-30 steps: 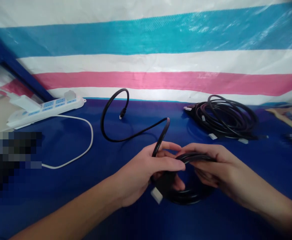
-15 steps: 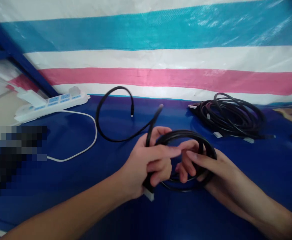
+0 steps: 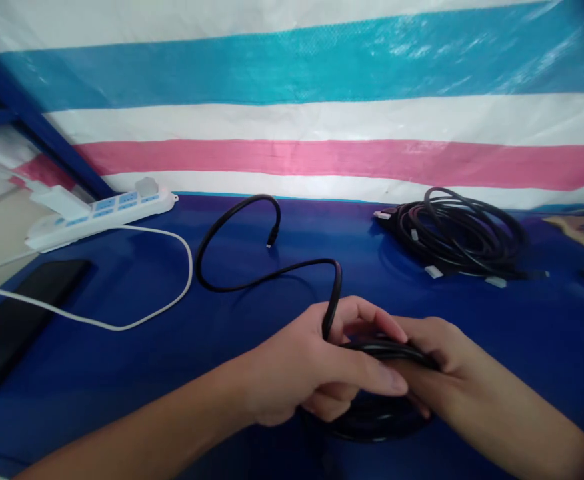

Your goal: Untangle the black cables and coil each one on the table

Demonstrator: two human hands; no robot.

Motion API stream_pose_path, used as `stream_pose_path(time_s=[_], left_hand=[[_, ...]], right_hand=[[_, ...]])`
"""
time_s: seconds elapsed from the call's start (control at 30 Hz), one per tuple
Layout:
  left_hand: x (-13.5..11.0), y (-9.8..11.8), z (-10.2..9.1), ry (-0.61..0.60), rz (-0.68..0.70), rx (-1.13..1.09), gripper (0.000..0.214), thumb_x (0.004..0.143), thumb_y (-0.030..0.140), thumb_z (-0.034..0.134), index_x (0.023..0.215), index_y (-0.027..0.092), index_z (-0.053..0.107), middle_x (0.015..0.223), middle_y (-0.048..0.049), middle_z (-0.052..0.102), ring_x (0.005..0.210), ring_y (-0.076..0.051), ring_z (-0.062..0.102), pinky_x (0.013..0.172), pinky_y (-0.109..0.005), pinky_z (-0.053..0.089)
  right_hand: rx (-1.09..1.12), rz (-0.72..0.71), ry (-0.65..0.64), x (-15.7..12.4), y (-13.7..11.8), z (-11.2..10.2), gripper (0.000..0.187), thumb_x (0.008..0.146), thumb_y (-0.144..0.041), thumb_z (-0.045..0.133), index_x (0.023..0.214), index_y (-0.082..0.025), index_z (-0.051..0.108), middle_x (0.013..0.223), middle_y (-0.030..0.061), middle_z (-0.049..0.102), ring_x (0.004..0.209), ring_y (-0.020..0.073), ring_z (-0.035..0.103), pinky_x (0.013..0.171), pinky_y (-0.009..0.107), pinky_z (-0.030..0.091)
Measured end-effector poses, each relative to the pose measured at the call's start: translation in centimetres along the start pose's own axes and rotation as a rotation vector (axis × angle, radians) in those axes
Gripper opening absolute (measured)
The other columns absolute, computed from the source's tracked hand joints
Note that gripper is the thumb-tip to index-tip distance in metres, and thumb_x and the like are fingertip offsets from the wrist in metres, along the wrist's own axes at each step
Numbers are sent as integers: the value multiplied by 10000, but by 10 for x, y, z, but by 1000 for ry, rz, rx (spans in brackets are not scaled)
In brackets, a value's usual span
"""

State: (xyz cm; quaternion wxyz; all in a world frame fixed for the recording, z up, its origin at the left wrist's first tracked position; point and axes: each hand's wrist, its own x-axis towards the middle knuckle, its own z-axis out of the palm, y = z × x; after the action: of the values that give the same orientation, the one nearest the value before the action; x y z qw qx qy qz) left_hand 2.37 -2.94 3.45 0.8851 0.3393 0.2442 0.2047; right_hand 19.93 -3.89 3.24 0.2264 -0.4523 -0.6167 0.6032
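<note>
A black cable is looped into a coil (image 3: 379, 427) between my hands, low over the blue table. My left hand (image 3: 342, 367) is closed on the coil's upper strands, its thumb laid along the near side and its fingers on the far side. From the crook of its thumb, a loose length of the cable (image 3: 267, 275) rises, bends and curls leftward across the table to a small plug (image 3: 272, 237). My right hand (image 3: 435, 350) grips the coil's right side, with strands passing over it; most of its fingers are hidden behind my left hand and the cable.
A pile of coiled black cables (image 3: 462, 233) with light-coloured plug ends lies at the back right. On the left are a white power strip (image 3: 107, 213), a white cord (image 3: 189, 260) and a black phone-like slab (image 3: 32, 307). A striped tarp (image 3: 292, 67) hangs behind the table.
Both hands have come down and closer together, and the coil has tilted flatter. The loose length now arches further right. The light-tipped plug below my left hand is no longer visible.
</note>
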Motion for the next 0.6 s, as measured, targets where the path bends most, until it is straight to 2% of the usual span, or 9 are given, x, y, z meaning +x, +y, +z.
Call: stream_pose_path(time_s=[0.07,0.13,0.23,0.27,0.33,0.4,0.5,0.57,0.6], left_hand=[[-1,-2,0,-11,103,-43,238,754,95,615,939,226,543,396,133,328,305,-15,151,335,-172,116],[-2,-3,-2,14,263,-86,273,748,93,588,988,223,576,367,130,279,297,-20,144,354,-187,124],[-4,-2,-5,34,414,-122,355,750,121,569,1090,218,585,352,133,215,286,-24,128,373,-190,167],[-4,-1,-6,23,406,-113,389,754,120,568,1129,224,573,350,134,221,280,-27,139,371,-187,184],[-4,1,-7,2,309,-66,490,750,98,589,1211,254,525,348,139,264,268,-35,193,362,-173,226],[-3,3,-7,4,144,-24,592,742,82,625,1273,288,465,362,145,311,275,-43,257,358,-156,274],[-2,2,-6,90,5,-30,525,727,87,657,1197,270,512,408,139,350,300,-21,230,343,-132,240],[-1,-1,-3,180,69,-79,382,707,71,649,1044,236,583,421,130,348,312,-7,163,332,-138,161],[-1,-2,-2,203,134,-119,332,690,60,641,973,230,601,410,127,331,313,-8,136,333,-150,132]], right_hand=[[60,11,68,-1,1,-3,151,812,-334,630,915,-267,717,721,1,653,558,109,496,460,205,375],[242,25,127,0,6,-4,148,792,-342,663,899,-252,713,677,-5,637,638,129,571,569,218,438],[587,7,-17,2,14,-3,155,830,-358,629,860,-229,709,411,-62,439,538,110,582,715,255,482],[679,6,-85,3,17,-2,163,845,-354,611,861,-222,708,360,-88,328,439,84,512,698,255,490],[782,32,-142,4,20,-2,166,863,-332,591,867,-208,701,359,-121,168,320,38,274,554,214,468],[797,97,-130,4,22,-2,135,855,-303,600,860,-202,689,390,-123,151,340,36,157,421,174,372],[708,174,-122,5,22,-4,117,850,-277,605,801,-194,671,389,-113,179,364,48,167,396,173,324],[653,149,-65,5,21,-6,112,846,-274,615,830,-189,686,395,-108,198,376,50,200,418,173,342],[637,101,-32,5,21,-7,121,838,-287,629,864,-190,697,410,-94,267,394,54,274,454,177,380]])
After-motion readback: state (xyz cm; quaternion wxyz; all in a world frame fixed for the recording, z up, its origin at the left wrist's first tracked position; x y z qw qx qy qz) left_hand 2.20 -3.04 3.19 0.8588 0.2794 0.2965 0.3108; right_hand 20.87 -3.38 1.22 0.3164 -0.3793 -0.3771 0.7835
